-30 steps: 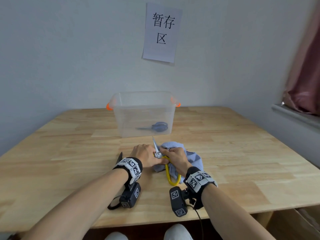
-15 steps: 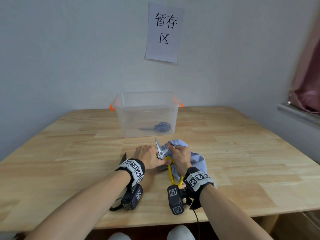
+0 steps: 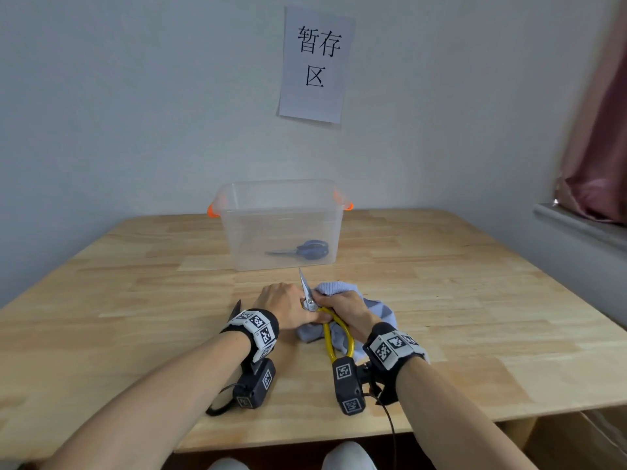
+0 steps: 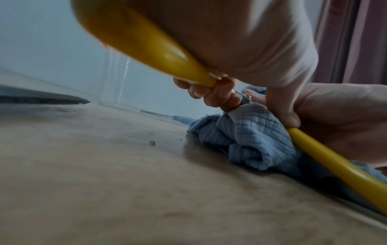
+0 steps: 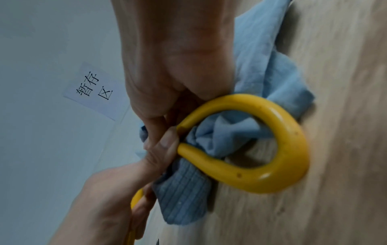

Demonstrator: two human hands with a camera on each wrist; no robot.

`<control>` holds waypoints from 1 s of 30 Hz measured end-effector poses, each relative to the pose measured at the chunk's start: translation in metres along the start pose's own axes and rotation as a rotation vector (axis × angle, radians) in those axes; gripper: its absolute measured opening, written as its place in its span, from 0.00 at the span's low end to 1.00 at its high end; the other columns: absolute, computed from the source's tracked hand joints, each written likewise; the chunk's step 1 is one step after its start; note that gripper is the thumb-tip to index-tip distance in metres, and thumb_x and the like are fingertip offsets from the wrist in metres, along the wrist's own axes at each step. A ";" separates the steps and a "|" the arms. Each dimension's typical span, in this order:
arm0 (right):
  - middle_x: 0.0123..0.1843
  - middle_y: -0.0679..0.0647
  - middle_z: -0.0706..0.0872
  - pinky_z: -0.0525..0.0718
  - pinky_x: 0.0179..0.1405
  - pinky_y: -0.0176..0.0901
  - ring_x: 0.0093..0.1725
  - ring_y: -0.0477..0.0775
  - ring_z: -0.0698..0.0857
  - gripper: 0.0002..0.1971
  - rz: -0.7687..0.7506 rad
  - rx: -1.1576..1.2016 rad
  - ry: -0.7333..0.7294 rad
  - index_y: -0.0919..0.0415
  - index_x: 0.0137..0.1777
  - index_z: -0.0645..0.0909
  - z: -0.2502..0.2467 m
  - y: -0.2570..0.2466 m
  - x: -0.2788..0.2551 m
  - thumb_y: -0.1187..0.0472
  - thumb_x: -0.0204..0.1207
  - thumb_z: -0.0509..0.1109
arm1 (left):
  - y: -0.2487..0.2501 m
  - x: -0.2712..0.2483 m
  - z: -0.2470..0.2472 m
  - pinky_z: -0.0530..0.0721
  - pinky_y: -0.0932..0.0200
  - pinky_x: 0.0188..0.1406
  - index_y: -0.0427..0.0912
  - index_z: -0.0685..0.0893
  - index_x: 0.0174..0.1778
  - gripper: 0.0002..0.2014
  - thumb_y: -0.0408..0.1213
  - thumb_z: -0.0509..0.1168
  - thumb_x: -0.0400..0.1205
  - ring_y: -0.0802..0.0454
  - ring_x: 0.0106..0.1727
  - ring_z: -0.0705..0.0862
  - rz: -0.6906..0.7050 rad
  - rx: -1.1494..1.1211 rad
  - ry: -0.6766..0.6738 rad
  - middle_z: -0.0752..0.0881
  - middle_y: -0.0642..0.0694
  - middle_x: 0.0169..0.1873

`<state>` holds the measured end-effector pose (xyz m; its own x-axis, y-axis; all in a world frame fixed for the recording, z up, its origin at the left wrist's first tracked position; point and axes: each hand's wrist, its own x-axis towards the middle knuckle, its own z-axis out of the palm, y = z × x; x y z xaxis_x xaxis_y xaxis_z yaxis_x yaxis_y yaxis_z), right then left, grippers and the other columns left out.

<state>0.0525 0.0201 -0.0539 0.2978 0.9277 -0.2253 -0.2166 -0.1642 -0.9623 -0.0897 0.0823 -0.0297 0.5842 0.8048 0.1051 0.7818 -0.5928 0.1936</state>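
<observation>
Yellow-handled scissors [image 3: 334, 334] stand tilted over the wooden table [image 3: 475, 317], with the metal blades [image 3: 306, 290] pointing up and away. My left hand [image 3: 286, 308] grips them near the pivot, fingers [image 4: 215, 96] curled round the neck. My right hand [image 3: 344, 310] pinches a light blue cloth [image 3: 336, 287] against the blades. The cloth [image 5: 263, 74] bunches under and through the yellow loop [image 5: 289, 145] and trails on the table. In the left wrist view one yellow handle [image 4: 339, 167] crosses the cloth [image 4: 251, 137].
A clear plastic bin [image 3: 237, 228] with orange handles stands behind the hands and holds blue-handled scissors [image 3: 310, 249]. A dark pointed blade [image 3: 235, 307] lies just left of my left wrist. A paper sign [image 3: 314, 62] hangs on the wall; a curtain [image 3: 600, 130] is at right.
</observation>
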 end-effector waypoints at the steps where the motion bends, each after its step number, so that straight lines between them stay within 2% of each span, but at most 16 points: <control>1: 0.36 0.58 0.91 0.88 0.34 0.38 0.31 0.48 0.89 0.08 -0.010 -0.023 0.032 0.67 0.38 0.88 0.001 -0.001 -0.002 0.63 0.76 0.78 | -0.001 -0.001 0.001 0.73 0.57 0.36 0.48 0.85 0.35 0.32 0.77 0.66 0.66 0.49 0.37 0.81 0.003 0.004 0.006 0.83 0.52 0.31; 3: 0.29 0.54 0.89 0.85 0.29 0.33 0.27 0.44 0.87 0.11 -0.049 -0.086 0.124 0.65 0.34 0.86 0.004 0.002 -0.003 0.62 0.76 0.78 | -0.001 -0.002 0.002 0.74 0.56 0.37 0.48 0.85 0.37 0.32 0.77 0.66 0.66 0.49 0.37 0.82 0.008 0.012 0.012 0.84 0.52 0.32; 4: 0.29 0.54 0.88 0.86 0.31 0.34 0.29 0.46 0.87 0.11 -0.057 -0.101 0.149 0.66 0.34 0.86 0.006 0.004 -0.001 0.62 0.76 0.78 | -0.001 -0.004 0.002 0.74 0.56 0.36 0.48 0.85 0.37 0.31 0.77 0.65 0.66 0.49 0.37 0.81 0.007 0.016 0.016 0.83 0.52 0.32; 7: 0.39 0.65 0.92 0.90 0.51 0.56 0.44 0.62 0.90 0.12 -0.093 -0.027 0.231 0.68 0.38 0.89 0.010 0.007 0.002 0.59 0.76 0.78 | -0.002 -0.005 0.000 0.71 0.56 0.34 0.47 0.84 0.35 0.33 0.78 0.65 0.66 0.49 0.34 0.80 0.006 0.032 0.019 0.81 0.52 0.28; 9: 0.42 0.67 0.92 0.89 0.54 0.62 0.48 0.68 0.91 0.12 -0.089 0.027 0.236 0.69 0.39 0.89 0.009 0.007 0.005 0.59 0.77 0.77 | -0.005 -0.007 -0.001 0.70 0.56 0.32 0.46 0.84 0.34 0.34 0.78 0.65 0.66 0.49 0.34 0.81 -0.008 0.028 0.008 0.81 0.52 0.28; 11: 0.40 0.65 0.91 0.90 0.51 0.55 0.45 0.64 0.90 0.11 -0.089 -0.015 0.171 0.70 0.40 0.89 0.010 0.008 0.002 0.61 0.78 0.76 | -0.007 -0.008 -0.002 0.69 0.56 0.32 0.48 0.82 0.32 0.31 0.77 0.66 0.67 0.49 0.35 0.81 -0.022 0.013 0.000 0.81 0.52 0.29; 14: 0.39 0.60 0.91 0.89 0.44 0.43 0.38 0.53 0.89 0.12 -0.056 -0.131 0.096 0.72 0.46 0.89 0.008 0.007 -0.001 0.60 0.77 0.77 | -0.008 -0.007 -0.002 0.71 0.57 0.34 0.47 0.84 0.36 0.30 0.74 0.68 0.68 0.50 0.37 0.81 -0.030 -0.005 0.004 0.83 0.52 0.32; 17: 0.39 0.60 0.92 0.90 0.39 0.42 0.35 0.52 0.91 0.07 0.004 -0.041 0.021 0.69 0.44 0.89 0.006 0.001 -0.004 0.63 0.77 0.77 | -0.006 -0.005 -0.002 0.74 0.57 0.35 0.48 0.85 0.38 0.31 0.76 0.67 0.66 0.49 0.39 0.84 -0.016 -0.008 0.005 0.87 0.51 0.35; 20: 0.38 0.60 0.92 0.90 0.36 0.40 0.35 0.52 0.91 0.05 0.008 0.052 -0.042 0.70 0.46 0.88 0.001 -0.002 -0.004 0.67 0.78 0.74 | -0.003 -0.002 -0.003 0.75 0.56 0.36 0.47 0.85 0.38 0.32 0.77 0.66 0.66 0.48 0.40 0.85 0.007 0.029 -0.005 0.87 0.50 0.36; 23: 0.38 0.61 0.91 0.90 0.38 0.41 0.35 0.53 0.89 0.07 -0.048 0.006 0.063 0.72 0.43 0.88 0.005 0.002 -0.005 0.66 0.77 0.76 | -0.001 -0.001 -0.007 0.76 0.55 0.37 0.47 0.84 0.38 0.32 0.77 0.65 0.67 0.48 0.39 0.84 0.028 0.064 -0.010 0.86 0.50 0.34; 26: 0.27 0.54 0.88 0.85 0.30 0.37 0.29 0.48 0.86 0.12 -0.113 -0.028 0.193 0.66 0.31 0.86 0.007 0.005 -0.003 0.66 0.77 0.76 | 0.002 -0.004 -0.008 0.74 0.55 0.36 0.46 0.84 0.37 0.32 0.76 0.65 0.68 0.47 0.37 0.82 0.021 0.078 -0.005 0.83 0.49 0.32; 27: 0.26 0.55 0.87 0.86 0.32 0.39 0.29 0.51 0.86 0.14 -0.118 0.000 0.221 0.65 0.29 0.84 0.008 0.006 -0.001 0.65 0.77 0.76 | 0.002 -0.006 -0.008 0.73 0.55 0.36 0.46 0.83 0.37 0.32 0.76 0.65 0.69 0.47 0.36 0.81 0.015 0.082 -0.006 0.81 0.50 0.30; 29: 0.29 0.59 0.89 0.89 0.37 0.47 0.32 0.56 0.88 0.13 -0.105 0.042 0.221 0.68 0.32 0.85 0.007 0.008 0.002 0.65 0.77 0.76 | 0.001 -0.009 -0.007 0.71 0.56 0.36 0.48 0.82 0.36 0.30 0.75 0.66 0.69 0.48 0.36 0.79 -0.002 0.072 -0.019 0.77 0.53 0.28; 30: 0.30 0.59 0.89 0.89 0.35 0.45 0.32 0.55 0.88 0.11 -0.100 0.046 0.195 0.69 0.34 0.86 0.006 0.007 0.000 0.66 0.78 0.75 | 0.000 -0.009 -0.007 0.71 0.56 0.35 0.49 0.81 0.35 0.29 0.75 0.66 0.68 0.48 0.36 0.79 -0.009 0.057 -0.023 0.77 0.53 0.28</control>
<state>0.0450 0.0210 -0.0596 0.4932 0.8553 -0.1588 -0.2180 -0.0552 -0.9744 -0.0967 0.0748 -0.0244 0.5817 0.8094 0.0807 0.7977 -0.5870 0.1383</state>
